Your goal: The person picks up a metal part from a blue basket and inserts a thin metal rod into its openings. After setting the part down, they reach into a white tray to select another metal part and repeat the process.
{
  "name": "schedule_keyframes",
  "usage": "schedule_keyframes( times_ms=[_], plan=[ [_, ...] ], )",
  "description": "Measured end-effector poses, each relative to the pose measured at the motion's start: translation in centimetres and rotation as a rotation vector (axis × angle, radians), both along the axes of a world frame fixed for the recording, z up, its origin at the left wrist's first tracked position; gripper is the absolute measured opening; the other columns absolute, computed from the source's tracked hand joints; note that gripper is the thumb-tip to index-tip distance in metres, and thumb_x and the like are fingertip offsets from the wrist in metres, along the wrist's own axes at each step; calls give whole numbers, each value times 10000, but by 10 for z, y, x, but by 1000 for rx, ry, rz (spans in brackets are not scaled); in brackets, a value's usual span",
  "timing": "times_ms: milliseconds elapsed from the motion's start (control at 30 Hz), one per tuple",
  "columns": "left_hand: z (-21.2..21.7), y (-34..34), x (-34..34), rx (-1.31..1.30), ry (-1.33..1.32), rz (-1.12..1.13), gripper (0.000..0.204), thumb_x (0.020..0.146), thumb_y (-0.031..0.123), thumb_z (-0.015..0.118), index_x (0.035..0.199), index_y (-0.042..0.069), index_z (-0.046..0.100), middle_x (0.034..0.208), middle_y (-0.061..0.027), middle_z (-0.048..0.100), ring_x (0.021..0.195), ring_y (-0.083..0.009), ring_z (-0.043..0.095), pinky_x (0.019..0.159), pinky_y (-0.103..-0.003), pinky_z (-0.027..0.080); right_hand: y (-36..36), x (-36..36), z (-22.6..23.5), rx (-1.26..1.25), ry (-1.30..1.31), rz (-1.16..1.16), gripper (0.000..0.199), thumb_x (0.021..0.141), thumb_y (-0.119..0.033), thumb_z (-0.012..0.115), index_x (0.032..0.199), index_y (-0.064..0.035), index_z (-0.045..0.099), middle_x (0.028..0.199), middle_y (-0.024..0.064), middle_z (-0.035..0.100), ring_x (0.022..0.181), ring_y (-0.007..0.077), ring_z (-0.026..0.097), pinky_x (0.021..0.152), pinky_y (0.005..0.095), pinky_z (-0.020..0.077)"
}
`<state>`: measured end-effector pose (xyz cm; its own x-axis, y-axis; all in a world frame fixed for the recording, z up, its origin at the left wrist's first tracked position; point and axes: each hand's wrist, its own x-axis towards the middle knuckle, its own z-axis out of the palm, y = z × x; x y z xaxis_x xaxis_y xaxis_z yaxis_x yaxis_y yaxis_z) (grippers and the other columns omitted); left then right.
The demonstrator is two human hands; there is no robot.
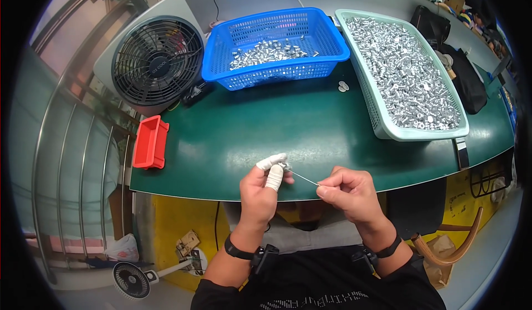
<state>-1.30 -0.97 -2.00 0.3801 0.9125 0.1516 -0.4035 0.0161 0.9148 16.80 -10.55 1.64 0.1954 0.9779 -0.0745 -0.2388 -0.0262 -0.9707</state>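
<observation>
White wraps (274, 178) on the left hand (258, 189), a small silvery piece (285, 166) at its fingertips, and a thin silvery rod (304, 177) leading to the right hand (352, 192), over deep green tabletop (221, 121)! Ahead of the hands it's a vivid blue basket (244, 81) with slotted patterning, a pale mint basket (367, 91) ahead-right, both showing bright silver bits (407, 71). Left of the left hand, a red bin (148, 143); behind both hands, black wristbands (238, 249) and a black shirt (321, 274) with white print!
</observation>
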Motion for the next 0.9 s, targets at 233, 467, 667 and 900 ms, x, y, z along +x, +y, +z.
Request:
schedule_keyframes(
  times_ms=[233,467,667,900],
  plan=[
    [8,-1,-2,63,220,24,225,997,29,547,1199,-11,638,1021,-102,673,889,-179,645,783,-315,545,2,4,-10,36,-33,-4,40,845,-4,739,875,21,732,775,-2,575,652,36,499,568,212,384],
    [7,5,-6,-288,36,-57,225,987,10,556,1195,-29,632,1027,-111,676,889,-192,656,772,-323,558,3,4,-9,65,-180,-2,48,852,-11,742,890,18,737,784,-9,579,661,33,496,578,206,380],
    [26,4,-6,505,511,185,243,955,-40,588,1196,-53,614,1025,-100,670,891,-179,656,782,-308,557,10,11,-15,52,-52,47,63,842,-12,746,896,17,732,782,-3,564,671,50,484,585,204,362],
    [30,11,-5,271,464,273,215,913,-58,625,1127,-40,642,991,-119,667,877,-221,658,786,-304,535,15,22,-14,116,-295,-70,43,839,6,739,869,27,717,780,-5,552,669,48,475,591,203,364]
  ],
)
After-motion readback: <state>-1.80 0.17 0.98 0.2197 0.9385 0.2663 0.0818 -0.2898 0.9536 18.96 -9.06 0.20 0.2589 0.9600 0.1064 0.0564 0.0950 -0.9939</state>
